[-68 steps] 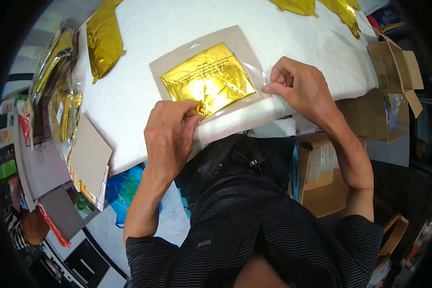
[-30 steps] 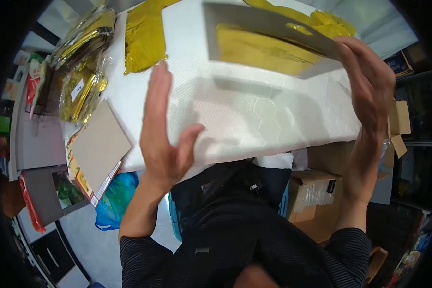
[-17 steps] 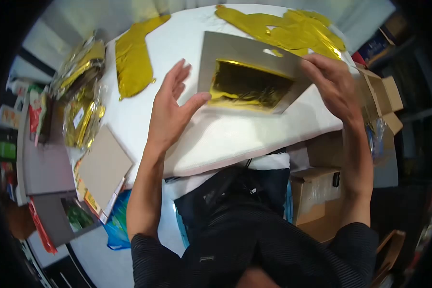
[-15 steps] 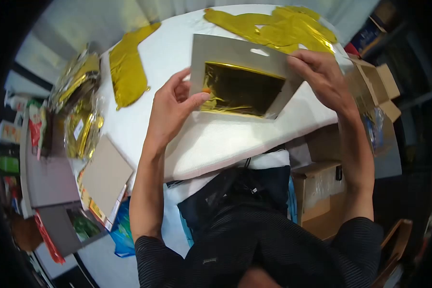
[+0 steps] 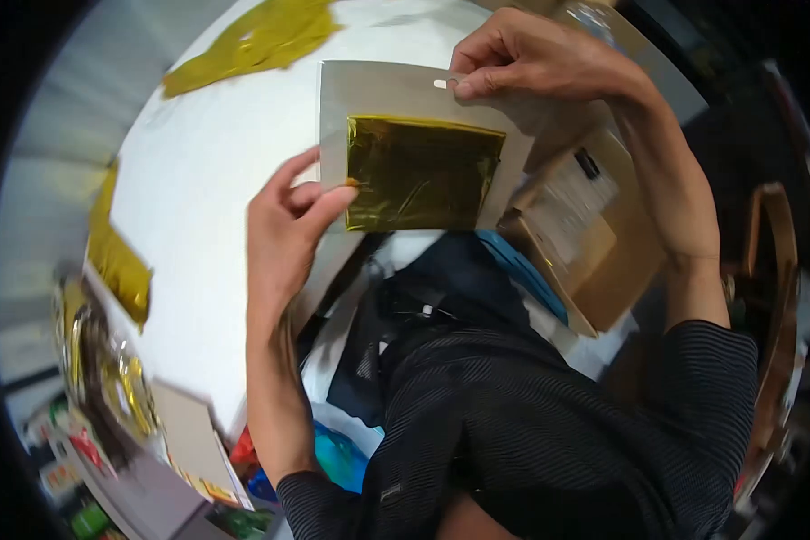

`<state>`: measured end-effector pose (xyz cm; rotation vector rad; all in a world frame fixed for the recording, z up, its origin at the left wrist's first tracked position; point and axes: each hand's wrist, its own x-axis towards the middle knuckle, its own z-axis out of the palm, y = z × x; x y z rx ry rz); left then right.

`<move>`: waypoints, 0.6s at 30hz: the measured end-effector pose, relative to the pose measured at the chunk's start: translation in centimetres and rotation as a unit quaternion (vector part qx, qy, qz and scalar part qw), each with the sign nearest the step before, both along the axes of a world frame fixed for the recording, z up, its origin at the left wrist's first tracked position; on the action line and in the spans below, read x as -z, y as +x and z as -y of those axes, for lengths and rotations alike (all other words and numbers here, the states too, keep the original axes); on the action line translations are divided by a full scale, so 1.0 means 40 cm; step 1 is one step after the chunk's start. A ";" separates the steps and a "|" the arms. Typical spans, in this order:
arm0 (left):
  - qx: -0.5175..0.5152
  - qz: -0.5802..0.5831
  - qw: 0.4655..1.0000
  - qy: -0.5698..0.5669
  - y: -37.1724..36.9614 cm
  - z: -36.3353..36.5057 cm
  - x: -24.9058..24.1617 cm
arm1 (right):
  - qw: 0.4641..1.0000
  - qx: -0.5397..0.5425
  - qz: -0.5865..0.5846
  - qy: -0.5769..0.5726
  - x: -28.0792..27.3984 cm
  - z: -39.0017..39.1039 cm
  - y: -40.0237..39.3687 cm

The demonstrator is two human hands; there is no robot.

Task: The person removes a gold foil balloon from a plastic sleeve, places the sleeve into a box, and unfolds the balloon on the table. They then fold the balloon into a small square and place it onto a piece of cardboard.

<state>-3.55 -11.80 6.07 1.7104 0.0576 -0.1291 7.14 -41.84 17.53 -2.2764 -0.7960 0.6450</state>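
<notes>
Between my hands is a grey hang-hole card with a folded gold foil balloon lying flat against its face. My left hand pinches the card's left edge between thumb and fingers, and a tiny orange spot shows at the thumb tip. At the top edge, beside the white hang hole, my right hand grips the card with the thumb in front. The card is held up over the table's near edge and my lap. What lies behind it is hidden.
Flat gold foil pieces lie on the white table. Shiny bagged foil packs and a beige board are at lower left. An open cardboard box stands to the right of my lap.
My view has swung to the right, so the table appears turned. My right hand has shifted from the card's upper right corner to beside the hang hole. My left hand keeps its hold.
</notes>
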 end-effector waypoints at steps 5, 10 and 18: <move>-0.087 0.080 0.992 0.046 -0.015 0.029 0.035 | 0.956 0.144 0.217 -0.134 0.125 0.317 -0.157; -0.123 0.087 0.986 0.071 -0.013 -0.005 0.097 | 0.889 0.312 0.182 -0.280 0.466 0.661 -0.291; -0.157 0.084 0.977 0.120 -0.018 0.019 0.097 | 0.841 0.489 0.131 -0.194 0.848 0.687 -0.477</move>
